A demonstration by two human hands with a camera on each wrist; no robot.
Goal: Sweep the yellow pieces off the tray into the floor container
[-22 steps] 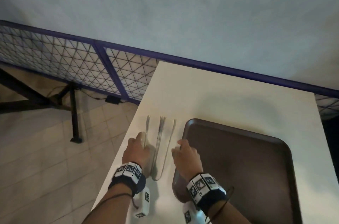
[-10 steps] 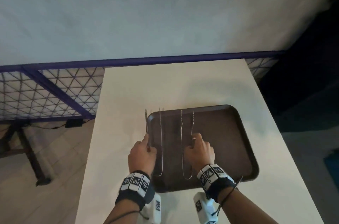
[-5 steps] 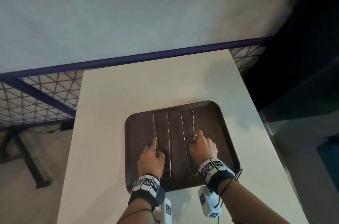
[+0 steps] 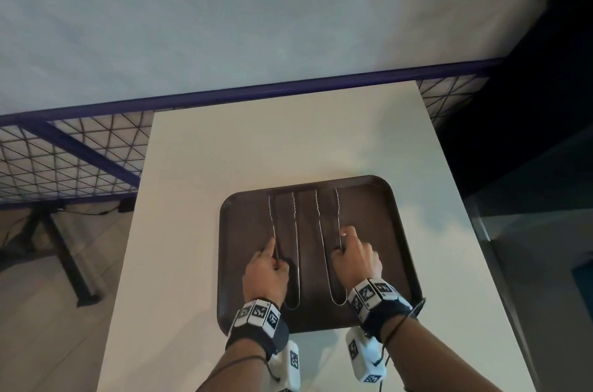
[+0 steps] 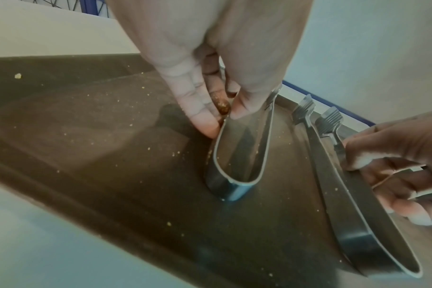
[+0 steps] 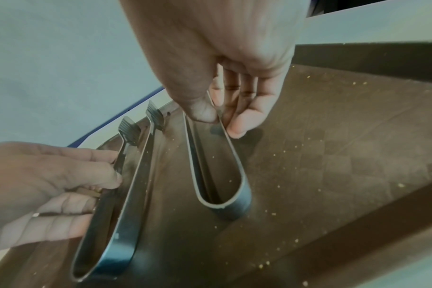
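A brown tray [image 4: 394,231] lies on the white table [image 4: 256,151]. Two metal tongs stand on edge on it, tips pointing away from me. My left hand [image 4: 273,248] pinches the outer arm of the left tongs [image 4: 296,247]; the thumb and fingers close on it in the left wrist view [image 5: 225,120]. My right hand [image 4: 341,240] pinches the outer arm of the right tongs [image 4: 322,231], also shown in the right wrist view [image 6: 219,120]. Small yellow crumbs [image 5: 17,76] are scattered over the tray floor [image 6: 400,185]. No floor container shows.
A purple-framed wire mesh fence [image 4: 80,160] runs behind and left of the table, with a pale wall [image 4: 256,22] above. Tiled floor and a dark metal leg [image 4: 67,263] lie to the left. The right side drops into a dark area [image 4: 529,135].
Both tongs, earlier on the table left of the tray, are now on the tray with my hands still on them. Little has shifted in the last half second.
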